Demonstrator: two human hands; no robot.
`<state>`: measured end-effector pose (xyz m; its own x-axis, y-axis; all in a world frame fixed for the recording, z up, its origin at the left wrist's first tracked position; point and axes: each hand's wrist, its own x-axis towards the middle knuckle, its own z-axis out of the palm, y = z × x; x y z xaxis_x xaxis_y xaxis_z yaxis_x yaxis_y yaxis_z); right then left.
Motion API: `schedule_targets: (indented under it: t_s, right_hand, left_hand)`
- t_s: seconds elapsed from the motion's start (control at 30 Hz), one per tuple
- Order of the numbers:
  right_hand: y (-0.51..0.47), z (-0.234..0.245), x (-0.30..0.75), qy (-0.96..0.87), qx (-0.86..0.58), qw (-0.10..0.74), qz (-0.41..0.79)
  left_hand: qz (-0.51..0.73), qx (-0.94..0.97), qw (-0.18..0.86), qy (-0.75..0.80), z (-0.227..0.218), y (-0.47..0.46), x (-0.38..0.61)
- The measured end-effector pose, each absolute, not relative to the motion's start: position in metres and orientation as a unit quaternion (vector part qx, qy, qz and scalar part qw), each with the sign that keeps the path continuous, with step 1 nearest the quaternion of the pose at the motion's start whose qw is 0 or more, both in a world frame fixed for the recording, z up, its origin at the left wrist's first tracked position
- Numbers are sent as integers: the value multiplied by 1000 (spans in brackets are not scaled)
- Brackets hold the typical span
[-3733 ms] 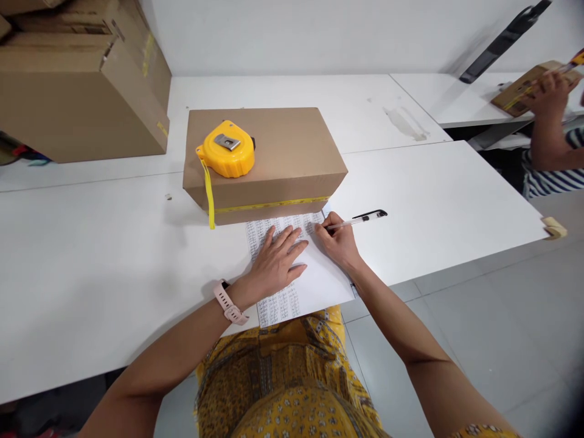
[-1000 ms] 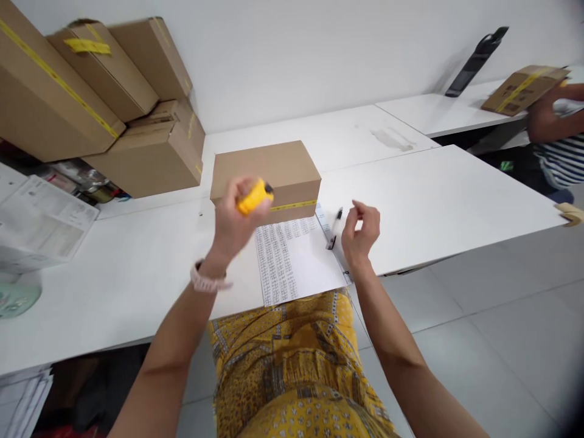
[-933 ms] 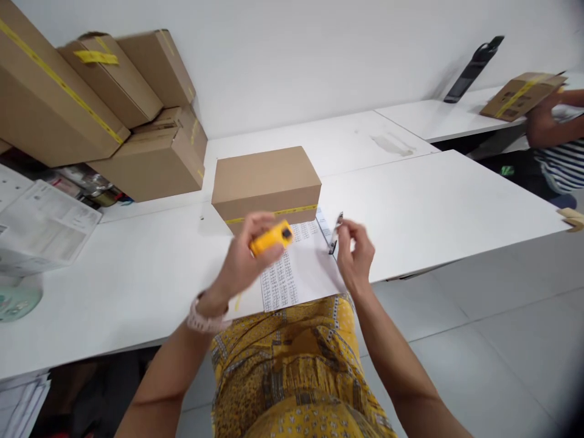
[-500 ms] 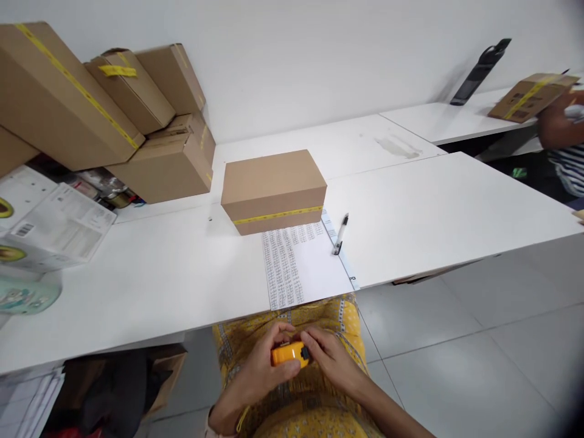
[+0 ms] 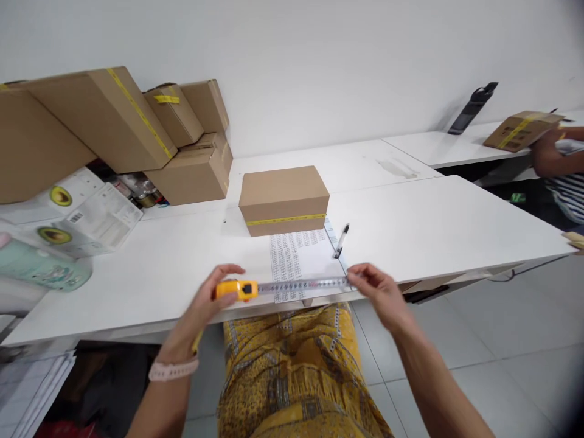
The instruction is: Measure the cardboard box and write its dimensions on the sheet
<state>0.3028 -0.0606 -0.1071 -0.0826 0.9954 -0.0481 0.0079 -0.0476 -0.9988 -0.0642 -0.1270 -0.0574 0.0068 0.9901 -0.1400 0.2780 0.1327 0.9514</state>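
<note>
My left hand [image 5: 210, 298] is closed around the yellow case of a tape measure [image 5: 237, 289]. The free end of its metal blade is pinched between the fingers of my right hand [image 5: 375, 291]. Pulled out straight, the blade spans the gap between my hands above the desk's front edge. Behind it lies a sheet of paper [image 5: 314, 261] with columns of small print or writing, and a pen [image 5: 341, 241] rests at its right side. A closed cardboard box [image 5: 285, 201] with a yellow tape strip stands on the sheet's far end.
Several cardboard boxes [image 5: 191, 173] are stacked at the back left. Nearer stand a white carton with avocado pictures [image 5: 100, 213] and a mint-green bottle [image 5: 50, 267]. At the far right are a dark bottle [image 5: 469, 112], a taped box [image 5: 520, 130] and another person's arm [image 5: 550, 152].
My hands have risen from my lap to the desk edge and moved apart. The tape measure's blade is now drawn out between them.
</note>
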Motion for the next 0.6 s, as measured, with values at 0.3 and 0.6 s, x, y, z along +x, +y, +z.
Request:
schedule_targets:
  t_s: [0.3, 0.6]
  right_hand:
    - [113, -32, 304, -457, -425, 596, 506]
    - [217, -33, 232, -424, -504, 602, 452]
  left_hand:
    - [525, 533, 380, 544, 17, 12, -156]
    - [632, 408, 403, 522, 13, 104, -148]
